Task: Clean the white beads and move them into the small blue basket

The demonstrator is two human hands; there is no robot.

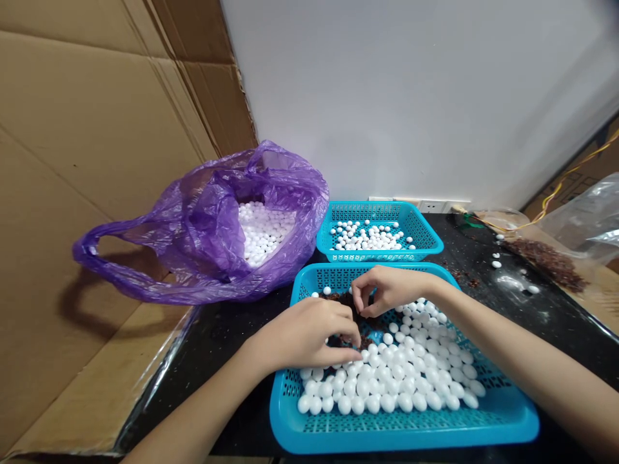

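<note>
Both hands reach into the near blue plastic basket [401, 442], which holds many small white balls [396, 374] and a patch of dark brown crumbly bits [338, 348]. My left hand [314, 332] is over the basket's left part, thumb apart from the curled fingers, tips at the edge of the crumbs and balls. Nothing shows between them. Farther back, my right hand [394, 290] has its thumb and forefinger brought together in a pinch above the brown bits. Whatever it pinches is hidden or too small to make out.
A purple plastic bag [203, 225] with white balls stands left, against cardboard [97, 161]. Behind is a second blue basket [380, 256] holding similar balls. To the right, brown flakes [546, 261], stray balls [496, 264] and a yellow cable [556, 187] lie near a wall socket [432, 206].
</note>
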